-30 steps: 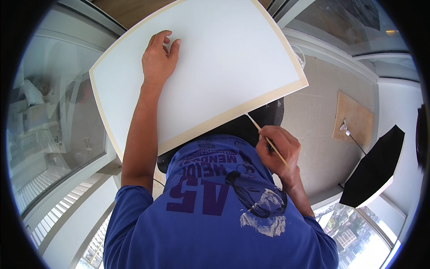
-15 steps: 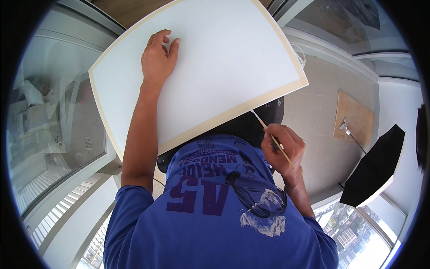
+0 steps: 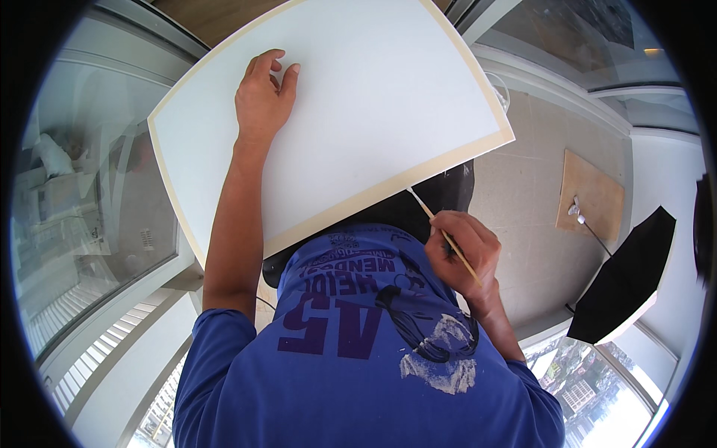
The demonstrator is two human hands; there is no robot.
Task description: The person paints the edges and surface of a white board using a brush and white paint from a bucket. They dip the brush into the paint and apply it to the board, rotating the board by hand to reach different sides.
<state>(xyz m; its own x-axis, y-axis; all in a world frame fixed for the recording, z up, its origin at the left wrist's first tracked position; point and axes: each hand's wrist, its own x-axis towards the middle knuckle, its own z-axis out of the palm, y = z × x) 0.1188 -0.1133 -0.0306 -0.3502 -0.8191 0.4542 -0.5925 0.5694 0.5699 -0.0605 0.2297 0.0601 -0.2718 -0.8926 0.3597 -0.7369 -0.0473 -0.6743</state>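
A large white board (image 3: 358, 97) with a cream border strip (image 3: 429, 168) around its edges lies tilted across the upper middle. My left hand (image 3: 265, 97) rests on its white face at the left, fingers loosely curled and thumb apart, holding nothing. In my right hand (image 3: 469, 250) is a thin paintbrush (image 3: 426, 207) with a wooden handle, gripped in a pinch. Its pale tip meets the near edge of the board, right of the middle; whether it touches cannot be made out.
Glass panels (image 3: 112, 194) stand at the left. At the right, a brown flat board (image 3: 590, 196) lies on the grey floor (image 3: 530, 216), near a black umbrella-shaped reflector (image 3: 624, 280). A clear rounded container (image 3: 499, 89) shows partly behind the white board's right edge.
My right hand has moved slightly left with the paintbrush, and the tip has slid left along the board's near edge. My left hand and the board have stayed put.
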